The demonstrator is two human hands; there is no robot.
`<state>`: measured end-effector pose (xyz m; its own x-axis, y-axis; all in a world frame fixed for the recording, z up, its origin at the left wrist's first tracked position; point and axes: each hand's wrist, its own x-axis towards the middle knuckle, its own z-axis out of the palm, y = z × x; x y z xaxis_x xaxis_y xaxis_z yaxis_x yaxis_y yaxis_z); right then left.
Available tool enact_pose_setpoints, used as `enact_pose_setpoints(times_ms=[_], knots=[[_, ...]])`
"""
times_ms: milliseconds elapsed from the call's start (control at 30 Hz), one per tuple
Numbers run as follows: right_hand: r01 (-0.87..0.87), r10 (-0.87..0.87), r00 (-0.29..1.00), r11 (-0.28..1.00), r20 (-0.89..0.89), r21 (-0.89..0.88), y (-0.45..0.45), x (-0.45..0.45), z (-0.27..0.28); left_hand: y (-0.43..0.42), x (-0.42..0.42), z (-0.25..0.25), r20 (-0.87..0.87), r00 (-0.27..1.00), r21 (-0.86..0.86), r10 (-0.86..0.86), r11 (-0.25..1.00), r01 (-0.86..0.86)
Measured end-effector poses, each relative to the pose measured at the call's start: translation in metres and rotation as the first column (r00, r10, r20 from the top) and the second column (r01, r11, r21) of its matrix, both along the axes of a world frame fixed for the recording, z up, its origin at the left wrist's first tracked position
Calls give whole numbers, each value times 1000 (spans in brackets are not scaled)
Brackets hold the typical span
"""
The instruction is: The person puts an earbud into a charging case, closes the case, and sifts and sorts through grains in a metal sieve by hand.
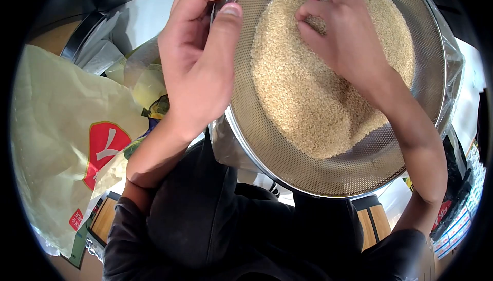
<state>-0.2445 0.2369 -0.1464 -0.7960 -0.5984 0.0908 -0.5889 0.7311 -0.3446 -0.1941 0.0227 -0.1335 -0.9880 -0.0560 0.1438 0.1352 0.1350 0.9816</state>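
A round metal mesh sieve (287,178) holds a wide heap of pale tan grains (287,91). My right hand (344,34) is over the upper part of the heap, its fingers curled and drawn together close to the grains. Whatever is between those fingertips is too small to make out. At the sieve's upper left rim is my left hand (203,50), its thumb and index finger bent but apart, with a gap between them. Its other fingers are partly hidden. Clear plastic (231,145) shows around the outside of the sieve.
On the left stands a large pale plastic bag (61,117) with a red emblem. Crumpled clear and yellowish packaging (146,75) lies beside my left forearm. Dark packaging (452,178) is at the right edge. My dark-clothed legs (195,204) are below the sieve.
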Motion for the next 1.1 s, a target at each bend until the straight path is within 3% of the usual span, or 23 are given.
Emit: enact_pose_setpoints(times_ms=[133, 200, 333, 400, 600, 833, 1033, 1100], knots=[[-56, 60, 998, 991, 27, -118, -7, 1, 15, 4, -1, 5, 32, 999, 107, 4, 994, -7], [35, -16, 982, 994, 188, -100, 4, 1, 10, 3, -1, 3, 29, 1000, 120, 0, 993, -4], [-5, 16, 987, 998, 160, -66, 12, 4, 12, -4, -3, -15, -93, 994, 97, -51, 993, 60], [73, -51, 970, 994, 239, -84, 11, 8, 12, -5, -3, -18, -122, 992, 98, -45, 994, 57], [66, -49, 957, 997, 285, -51, 19, 7, 16, 5, 0, 1, 30, 999, 83, -12, 996, 10], [121, -87, 948, 988, 305, -94, 17, 7, 12, -4, -4, -18, -100, 994, 96, -46, 994, 55], [-5, 9, 995, 999, 104, -32, 16, 5, 7, -4, -4, -19, -112, 992, 114, -60, 991, 73], [-109, 109, 994, 991, 8, 72, 14, 8, 7, -8, -5, -23, -127, 989, 132, -82, 986, 99]])
